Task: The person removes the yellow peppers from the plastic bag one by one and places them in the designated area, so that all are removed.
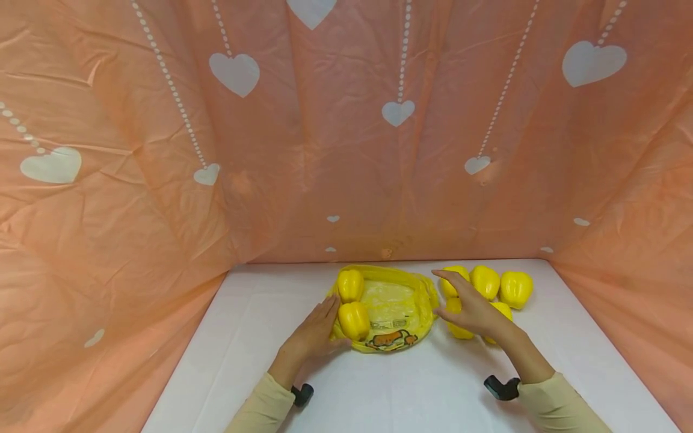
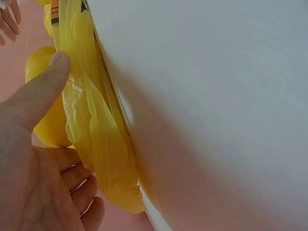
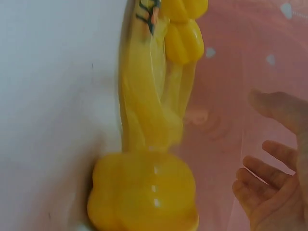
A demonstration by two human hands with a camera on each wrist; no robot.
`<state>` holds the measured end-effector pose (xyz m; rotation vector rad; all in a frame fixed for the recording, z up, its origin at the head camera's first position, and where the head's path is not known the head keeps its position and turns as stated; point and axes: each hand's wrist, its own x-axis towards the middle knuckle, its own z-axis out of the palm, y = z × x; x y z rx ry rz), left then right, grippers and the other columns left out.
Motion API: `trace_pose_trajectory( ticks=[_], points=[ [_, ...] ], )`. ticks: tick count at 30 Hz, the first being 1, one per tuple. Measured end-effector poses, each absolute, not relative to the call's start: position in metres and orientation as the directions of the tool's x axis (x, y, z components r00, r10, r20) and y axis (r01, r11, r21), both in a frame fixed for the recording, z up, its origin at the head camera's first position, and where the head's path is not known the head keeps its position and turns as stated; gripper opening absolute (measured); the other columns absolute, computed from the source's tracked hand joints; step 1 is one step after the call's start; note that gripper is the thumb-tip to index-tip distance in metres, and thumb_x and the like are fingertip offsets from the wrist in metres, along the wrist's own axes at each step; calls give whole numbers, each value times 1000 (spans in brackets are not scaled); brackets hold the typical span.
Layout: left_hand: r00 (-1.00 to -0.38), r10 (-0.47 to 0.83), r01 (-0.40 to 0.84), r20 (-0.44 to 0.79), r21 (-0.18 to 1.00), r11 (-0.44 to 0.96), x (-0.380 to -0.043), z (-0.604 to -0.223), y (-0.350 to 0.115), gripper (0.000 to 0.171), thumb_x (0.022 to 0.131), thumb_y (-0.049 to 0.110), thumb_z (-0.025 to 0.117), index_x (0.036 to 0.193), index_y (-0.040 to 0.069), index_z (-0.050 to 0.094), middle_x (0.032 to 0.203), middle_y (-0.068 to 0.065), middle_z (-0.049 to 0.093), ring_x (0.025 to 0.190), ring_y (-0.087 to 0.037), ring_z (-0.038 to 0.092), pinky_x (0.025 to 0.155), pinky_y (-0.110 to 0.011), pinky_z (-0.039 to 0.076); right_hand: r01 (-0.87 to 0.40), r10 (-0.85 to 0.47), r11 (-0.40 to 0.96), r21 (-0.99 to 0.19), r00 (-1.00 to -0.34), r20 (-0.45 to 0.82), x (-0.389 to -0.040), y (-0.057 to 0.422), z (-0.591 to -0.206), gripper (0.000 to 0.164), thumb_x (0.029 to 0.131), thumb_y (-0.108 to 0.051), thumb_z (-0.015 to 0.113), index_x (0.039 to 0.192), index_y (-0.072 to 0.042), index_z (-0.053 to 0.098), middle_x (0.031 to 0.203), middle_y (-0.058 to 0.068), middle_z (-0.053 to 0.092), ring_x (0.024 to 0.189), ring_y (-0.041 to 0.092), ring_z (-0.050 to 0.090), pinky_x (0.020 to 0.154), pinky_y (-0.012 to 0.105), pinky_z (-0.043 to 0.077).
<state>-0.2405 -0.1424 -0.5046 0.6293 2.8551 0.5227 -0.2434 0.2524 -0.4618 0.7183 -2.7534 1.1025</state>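
Beige sleeves (image 1: 263, 404) are running off the bottom edge. In the left wrist view, a yellow bag (image 1: 387, 300) is hiding some of the left hand's (image 1: 314, 331) fingertips. The right hand (image 1: 471, 310) is partly covering the loose yellow peppers (image 1: 516, 290), and the right wrist view's lower edge is cutting off the nearest pepper (image 3: 144, 192). Loosely extended, the left fingers are touching the bag's left side, where two peppers (image 1: 354, 321) are lying inside, just beside them. Right thumb and fingers are spreading wide, gripping nothing, near the bag's right edge.
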Motion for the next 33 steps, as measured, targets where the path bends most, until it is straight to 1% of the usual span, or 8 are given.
trace_pose_trajectory(
  ticks=[2,4,8,13,20,24,29,33],
  points=[
    [-898,430,368,-98,371,853,-240,-505,-142,107,98,51,76,171,0,16,179,-16,15,165,-33,17,135,-49,18,-470,-407,621,-627,-877,254,-244,246,-465,84,94,-22,85,163,-10,38,164,22,43,148,50,42,118,74,37],
    [-897,430,369,-98,367,854,-240,-505,-142,107,98,52,76,171,0,16,179,-16,15,165,-33,17,135,-49,18,-494,-426,615,-615,-864,267,-245,239,-467,84,93,-20,86,162,-7,40,162,21,45,148,49,44,119,73,38],
    [-894,439,383,-86,359,851,-240,-505,-142,107,98,51,76,170,-1,17,179,-18,16,165,-34,18,135,-49,19,-520,-455,598,-610,-847,277,-246,225,-472,83,92,-18,87,160,-3,41,162,21,47,149,48,44,120,71,38],
    [-892,446,394,-75,353,848,-240,-506,-143,106,98,51,76,170,-3,18,178,-19,17,165,-34,18,135,-49,19,-533,-484,579,-617,-834,265,-246,210,-480,83,93,-20,86,161,-5,40,163,22,45,149,49,43,118,71,40],
    [-893,445,391,-74,364,846,-241,-506,-142,107,98,50,77,170,-2,17,178,-18,17,165,-34,18,135,-49,19,-557,-532,550,-622,-808,253,-247,188,-487,80,95,-18,85,161,-5,42,159,22,48,146,46,48,118,67,42],
    [-893,445,390,-72,370,843,-241,-506,-143,107,98,50,77,170,-2,18,178,-18,17,165,-34,18,134,-50,20,-544,-547,552,-632,-808,218,-247,177,-490,81,95,-22,85,162,-7,41,160,21,48,146,45,48,119,66,43],
    [-892,447,393,-69,370,842,-239,-505,-142,107,97,49,78,170,-3,18,178,-19,18,165,-35,19,134,-50,20,-551,-573,549,-629,-796,196,-248,164,-496,81,96,-26,84,162,-5,41,161,21,48,146,44,48,119,65,43],
    [-892,448,398,-63,363,843,-239,-505,-142,106,98,50,77,169,-4,19,178,-20,19,165,-35,19,134,-49,20,-561,-594,520,-645,-779,199,-251,154,-500,80,97,-25,83,161,-3,42,161,21,47,147,45,47,120,66,42]
  ],
)
